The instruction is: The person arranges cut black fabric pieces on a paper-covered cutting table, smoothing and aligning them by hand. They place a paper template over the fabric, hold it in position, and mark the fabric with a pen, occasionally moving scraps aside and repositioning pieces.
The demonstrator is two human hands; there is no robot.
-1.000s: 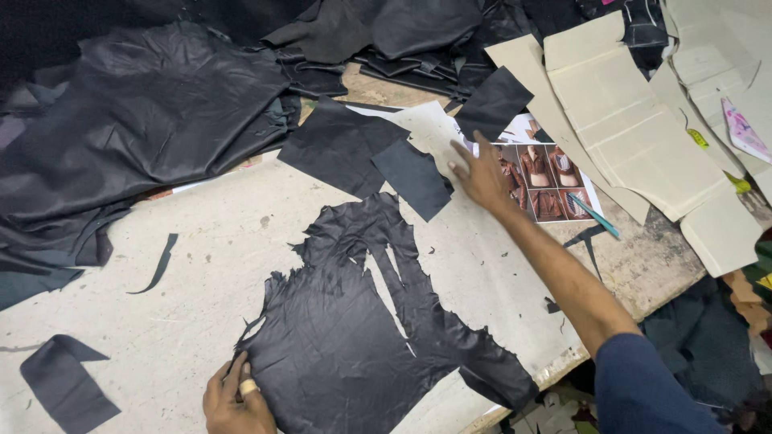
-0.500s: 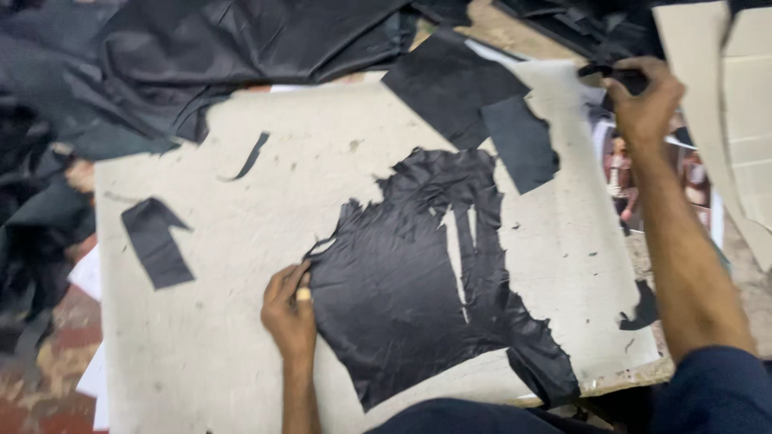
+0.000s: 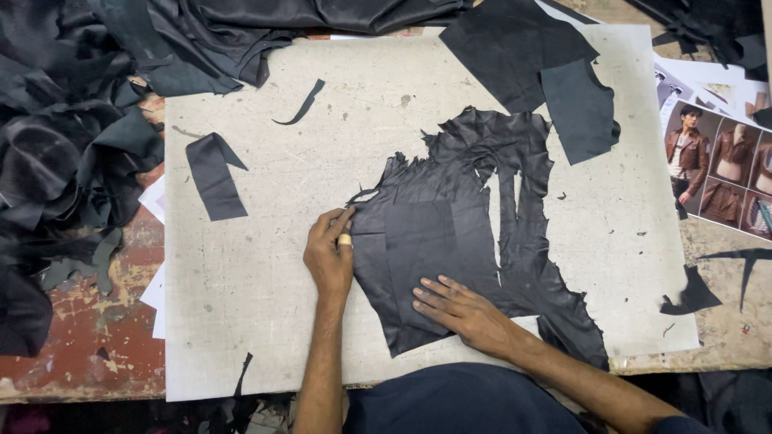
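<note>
With the left hand (image 3: 328,255) pinching the ragged black leather hide's (image 3: 490,217) left edge and the right hand (image 3: 460,309) flat, fingers apart, on a dark rectangular pattern piece (image 3: 420,249) mid-board, the piece could slide if pressure eases.

Left hand (image 3: 328,255) palm down, knuckles up, fingers curled forward and bunched together at the tips, pinching. A pale band wrapped round one finger near the tip. Left forearm bare, running almost straight up from the bottom edge of the view, wrist in line with it. Right hand (image 3: 464,309) lying flat, palm down, fingers spread and stretched toward the left hand, tips pointing up and to the left. Right forearm bare, entering from the lower right corner at a slant, elbow out of view. Hands close together but apart, left one slightly higher.
</note>
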